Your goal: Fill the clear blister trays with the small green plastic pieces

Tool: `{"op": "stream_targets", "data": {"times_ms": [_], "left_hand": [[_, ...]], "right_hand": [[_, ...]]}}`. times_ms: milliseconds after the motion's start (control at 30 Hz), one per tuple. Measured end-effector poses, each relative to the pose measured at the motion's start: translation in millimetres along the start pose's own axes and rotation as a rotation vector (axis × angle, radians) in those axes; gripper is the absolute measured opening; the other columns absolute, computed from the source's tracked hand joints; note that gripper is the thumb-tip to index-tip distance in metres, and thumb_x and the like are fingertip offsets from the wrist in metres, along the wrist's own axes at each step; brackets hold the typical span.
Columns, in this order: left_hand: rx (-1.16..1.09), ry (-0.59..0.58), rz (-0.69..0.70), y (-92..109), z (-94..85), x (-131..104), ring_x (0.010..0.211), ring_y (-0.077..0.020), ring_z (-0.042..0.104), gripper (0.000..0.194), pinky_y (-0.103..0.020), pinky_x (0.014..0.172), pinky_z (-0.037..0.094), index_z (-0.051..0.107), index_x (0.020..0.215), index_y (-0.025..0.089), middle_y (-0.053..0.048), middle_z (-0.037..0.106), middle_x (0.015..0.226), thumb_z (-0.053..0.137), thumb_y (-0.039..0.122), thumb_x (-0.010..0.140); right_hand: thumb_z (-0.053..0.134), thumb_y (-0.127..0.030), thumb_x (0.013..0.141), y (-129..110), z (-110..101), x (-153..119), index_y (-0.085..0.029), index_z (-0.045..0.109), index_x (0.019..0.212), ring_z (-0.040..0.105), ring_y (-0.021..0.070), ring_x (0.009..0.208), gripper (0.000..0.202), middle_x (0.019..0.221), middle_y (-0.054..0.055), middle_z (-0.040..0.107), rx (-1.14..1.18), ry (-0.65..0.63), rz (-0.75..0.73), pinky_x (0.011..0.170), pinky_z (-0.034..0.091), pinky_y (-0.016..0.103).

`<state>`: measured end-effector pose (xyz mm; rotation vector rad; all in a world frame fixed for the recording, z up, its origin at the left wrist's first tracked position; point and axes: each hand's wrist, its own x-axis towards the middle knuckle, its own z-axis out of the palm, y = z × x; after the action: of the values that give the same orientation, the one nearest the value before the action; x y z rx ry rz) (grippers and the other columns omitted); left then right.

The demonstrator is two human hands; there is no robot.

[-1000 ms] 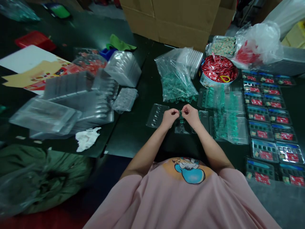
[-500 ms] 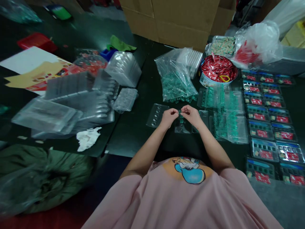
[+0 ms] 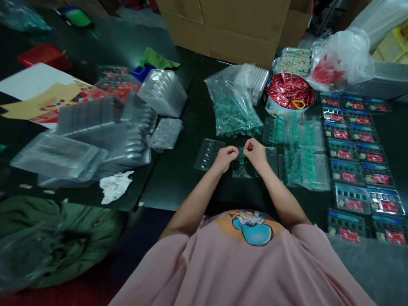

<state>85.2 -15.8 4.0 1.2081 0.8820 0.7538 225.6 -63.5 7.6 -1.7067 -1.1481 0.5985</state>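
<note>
Both hands are over a clear plastic tray (image 3: pixel 243 170) with green pieces in it, near the table's front edge. My left hand (image 3: pixel 227 158) is pinched at the tray's upper left; whatever its fingertips hold is too small to name. My right hand (image 3: pixel 255 154) has its fingers closed just to the right, and its fingertips hide anything between them. An unfilled clear tray (image 3: pixel 209 154) lies left of my left hand. Behind the hands rests a clear bag of green pieces (image 3: pixel 237 112). Trays with green pieces (image 3: pixel 307 163) are stacked on the right.
A round tin of red packets (image 3: pixel 290 91) stands behind the stacked trays. Packed trays (image 3: pixel 349 172) form two columns at the right. Clear plastic packaging (image 3: pixel 105 136) is piled on the left, with a crumpled white tissue (image 3: pixel 115 187) in front. A cardboard box (image 3: pixel 223 29) stands at the back.
My right hand has lifted slightly and turned, its fingers more curled. My left hand stays nearly in place. The whole view has shifted slightly.
</note>
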Motion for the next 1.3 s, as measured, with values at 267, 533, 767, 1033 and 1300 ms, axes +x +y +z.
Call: {"op": "stream_targets", "data": {"times_ms": [267, 533, 767, 1033, 1300], "left_hand": [[-0.157, 0.008, -0.066, 6.7, 3.5, -5.3, 0.067, -0.0115, 0.055, 0.024, -0.024, 0.065, 0.044, 0.061, 0.078, 0.017, 0.000, 0.059, 0.074, 0.073, 0.035, 0.067], [0.110, 0.153, 0.129, -1.0, -0.4, 0.7, 0.070, -0.0125, 0.057, 0.013, -0.025, 0.070, 0.043, 0.064, 0.078, 0.017, 0.000, 0.063, 0.075, 0.069, 0.020, 0.067], [0.344, 0.153, 0.178, 1.0, -7.1, 0.3, 0.065, -0.0129, 0.054, 0.009, -0.025, 0.066, 0.039, 0.067, 0.071, 0.018, 0.002, 0.063, 0.067, 0.062, 0.013, 0.065], [-0.091, 0.221, 0.005, -9.8, -0.7, 3.1, 0.062, -0.0102, 0.053, 0.011, -0.023, 0.063, 0.043, 0.063, 0.074, 0.017, 0.002, 0.059, 0.068, 0.069, 0.020, 0.065], [-0.241, 0.050, -0.060, -6.2, -3.8, -1.8, 0.060, -0.0072, 0.051, 0.036, -0.021, 0.060, 0.041, 0.056, 0.073, 0.017, 0.005, 0.054, 0.068, 0.085, 0.029, 0.056]], "right_hand": [[0.053, -0.024, 0.073, 3.1, -0.6, -1.7, -0.021, 0.058, 0.087, 0.058, 0.0139, 0.069, 0.015, 0.077, -0.001, 0.061, 0.116, -0.033, -0.051, 0.069, 0.049, 0.028], [0.051, -0.019, 0.072, -12.4, 2.4, -9.5, -0.023, 0.053, 0.079, 0.054, 0.0121, 0.064, 0.008, 0.073, -0.003, 0.056, 0.016, -0.138, -0.164, 0.065, 0.046, 0.025], [0.052, -0.019, 0.073, -12.3, 5.2, -16.0, -0.023, 0.047, 0.073, 0.051, 0.0116, 0.064, 0.006, 0.072, -0.003, 0.055, -0.013, -0.184, -0.211, 0.067, 0.046, 0.025], [0.056, -0.030, 0.079, -6.3, 6.8, -14.9, -0.022, 0.056, 0.087, 0.057, 0.0130, 0.071, 0.011, 0.078, -0.001, 0.059, 0.260, -0.224, -0.121, 0.070, 0.049, 0.027], [0.064, -0.046, 0.078, 2.6, 7.9, -13.8, -0.021, 0.063, 0.093, 0.064, 0.0123, 0.073, 0.029, 0.080, 0.000, 0.066, 0.602, -0.388, 0.272, 0.063, 0.049, 0.023]]}}
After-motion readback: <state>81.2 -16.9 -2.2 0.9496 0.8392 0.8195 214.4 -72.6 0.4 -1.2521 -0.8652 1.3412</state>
